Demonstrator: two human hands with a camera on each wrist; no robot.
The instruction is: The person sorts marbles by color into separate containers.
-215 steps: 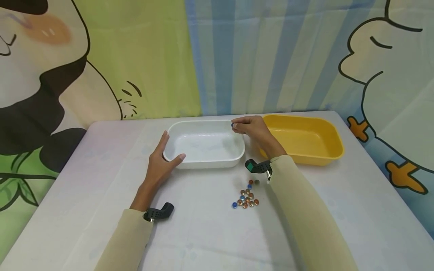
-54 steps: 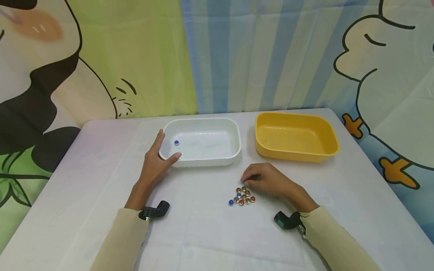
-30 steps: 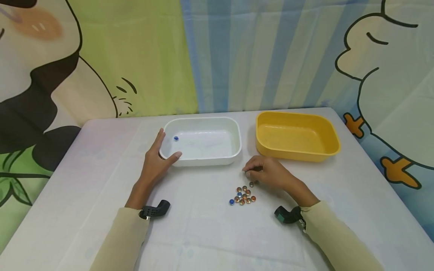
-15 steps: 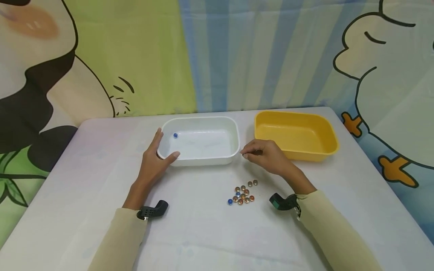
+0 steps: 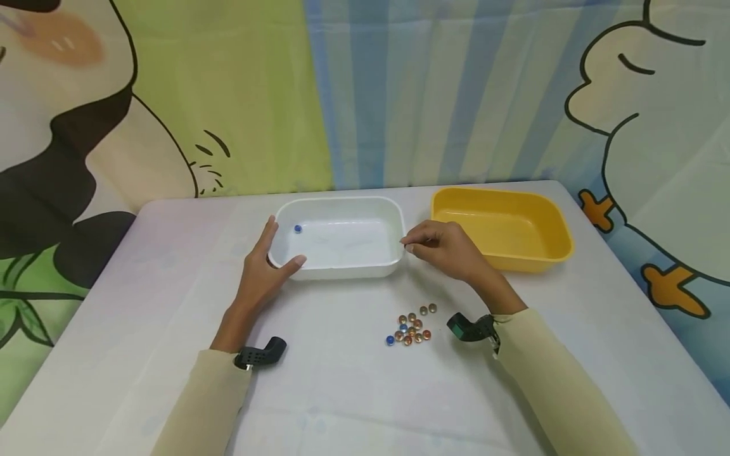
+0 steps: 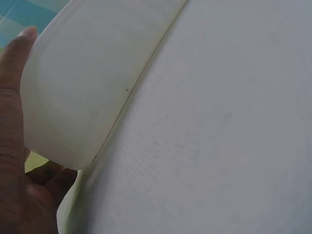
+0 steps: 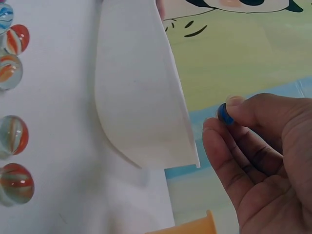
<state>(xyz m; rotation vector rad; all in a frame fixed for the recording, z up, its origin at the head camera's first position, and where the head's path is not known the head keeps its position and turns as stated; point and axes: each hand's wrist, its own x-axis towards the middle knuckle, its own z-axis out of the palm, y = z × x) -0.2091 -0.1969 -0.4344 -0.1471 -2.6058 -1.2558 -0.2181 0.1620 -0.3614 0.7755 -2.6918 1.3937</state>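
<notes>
My right hand (image 5: 441,248) pinches a dark blue marble (image 7: 225,114) between thumb and fingertips, at the right rim of the white tray (image 5: 342,273). My left hand (image 5: 255,288) holds that tray at its front left corner, thumb along the front rim and fingers on the left side. In the left wrist view, the left hand (image 6: 24,141) reaches around the tray's end. One blue marble (image 5: 298,229) lies inside the tray, toward its left end. In front of the tray, several marbles, mostly orange-brown with blue ones among them, lie in a loose group (image 5: 412,330).
A yellow tray (image 5: 527,263) stands to the right of the white one, behind my right hand. The white-covered table (image 5: 336,392) ends at a printed curtain (image 5: 388,95) with cartoon figures. Each wrist wears a black camera mount.
A blue marble now lies in the white tray. My right hand has gone to the marble group and come back up with another marble to the tray's right rim. My left hand stays put.
</notes>
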